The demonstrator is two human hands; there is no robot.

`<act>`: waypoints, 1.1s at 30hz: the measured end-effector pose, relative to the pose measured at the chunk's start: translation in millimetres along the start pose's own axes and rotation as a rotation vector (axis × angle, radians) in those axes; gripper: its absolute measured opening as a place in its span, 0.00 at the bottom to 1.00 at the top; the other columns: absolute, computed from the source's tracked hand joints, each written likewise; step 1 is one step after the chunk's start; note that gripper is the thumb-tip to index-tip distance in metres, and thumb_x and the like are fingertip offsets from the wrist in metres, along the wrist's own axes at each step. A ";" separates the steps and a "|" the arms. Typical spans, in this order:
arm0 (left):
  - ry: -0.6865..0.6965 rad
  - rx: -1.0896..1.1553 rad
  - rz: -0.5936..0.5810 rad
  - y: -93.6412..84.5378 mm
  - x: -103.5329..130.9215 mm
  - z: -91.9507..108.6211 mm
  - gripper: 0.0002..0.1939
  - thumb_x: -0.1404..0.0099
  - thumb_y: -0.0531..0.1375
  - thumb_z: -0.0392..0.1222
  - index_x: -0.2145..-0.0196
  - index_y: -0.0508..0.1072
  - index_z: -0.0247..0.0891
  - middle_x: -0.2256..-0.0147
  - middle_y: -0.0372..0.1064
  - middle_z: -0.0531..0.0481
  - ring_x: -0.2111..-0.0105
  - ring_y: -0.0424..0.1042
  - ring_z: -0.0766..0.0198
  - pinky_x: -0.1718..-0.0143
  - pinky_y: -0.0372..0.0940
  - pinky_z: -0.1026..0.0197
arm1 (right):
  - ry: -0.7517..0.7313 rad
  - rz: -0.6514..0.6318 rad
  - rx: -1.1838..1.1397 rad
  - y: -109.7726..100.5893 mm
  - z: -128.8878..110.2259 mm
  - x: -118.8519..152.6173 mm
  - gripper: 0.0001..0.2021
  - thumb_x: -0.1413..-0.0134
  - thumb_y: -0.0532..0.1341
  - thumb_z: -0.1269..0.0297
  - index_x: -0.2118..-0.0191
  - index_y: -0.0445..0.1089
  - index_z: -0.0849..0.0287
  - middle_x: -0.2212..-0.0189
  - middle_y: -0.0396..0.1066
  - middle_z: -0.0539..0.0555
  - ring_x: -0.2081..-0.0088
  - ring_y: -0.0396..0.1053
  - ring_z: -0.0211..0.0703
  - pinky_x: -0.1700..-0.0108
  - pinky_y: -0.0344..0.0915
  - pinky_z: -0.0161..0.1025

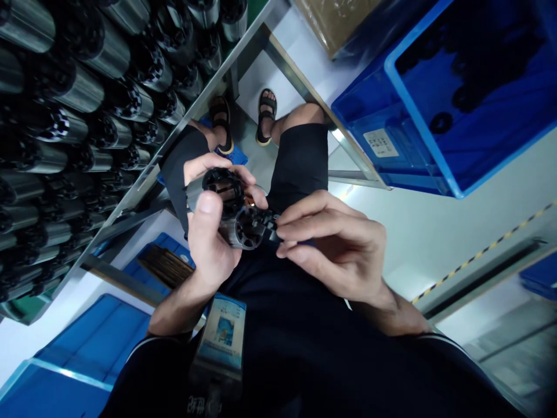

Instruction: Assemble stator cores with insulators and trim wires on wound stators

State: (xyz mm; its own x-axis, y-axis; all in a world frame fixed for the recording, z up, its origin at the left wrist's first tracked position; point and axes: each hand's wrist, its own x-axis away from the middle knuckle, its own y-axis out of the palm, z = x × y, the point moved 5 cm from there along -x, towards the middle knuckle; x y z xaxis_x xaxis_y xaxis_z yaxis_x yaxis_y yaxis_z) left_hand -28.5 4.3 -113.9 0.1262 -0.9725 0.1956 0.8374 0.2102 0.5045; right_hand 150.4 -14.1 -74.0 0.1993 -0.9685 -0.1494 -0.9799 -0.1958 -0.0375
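Note:
My left hand (pixel 206 232) is closed around two short metal cylinders, which look like motor housings. The upper motor housing (pixel 223 181) shows its open end with a black plastic insert. Just below it, the lower motor housing (pixel 243 229) has a black slotted end turned to the right. A bit of copper colour shows between them. My right hand (pixel 337 244) pinches a small black part (pixel 272 226) between thumb and fingers at the end of the lower housing. Whether the part touches the housing's inside is hidden.
Rows of similar metal cylinders (pixel 82 87) stand on the table at left. A blue bin (pixel 391 133) at right holds black rings (pixel 441 122). A blue crate (pixel 93 337) is at lower left. A cardboard box (pixel 335 20) lies at the top. A badge (pixel 224 331) hangs on my chest.

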 end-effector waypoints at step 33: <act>-0.346 -0.004 -0.090 -3.5 1.5 -34.6 0.41 0.20 0.56 0.87 0.49 0.82 0.44 0.63 0.75 0.44 0.64 0.81 0.51 0.63 0.80 0.49 | -0.189 -0.233 0.223 -11.6 8.8 -8.7 0.21 0.28 0.83 0.57 0.34 0.89 0.42 0.53 0.92 0.49 0.59 0.88 0.48 0.51 0.85 0.49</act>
State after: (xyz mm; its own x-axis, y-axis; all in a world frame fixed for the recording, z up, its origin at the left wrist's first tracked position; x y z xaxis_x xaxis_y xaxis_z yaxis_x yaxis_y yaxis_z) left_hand -12.8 -1.3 -144.5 -0.1354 -0.8953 0.4243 0.8390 0.1242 0.5298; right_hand 160.0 -2.0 -81.0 0.4347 -0.8523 -0.2908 -0.8867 -0.3487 -0.3035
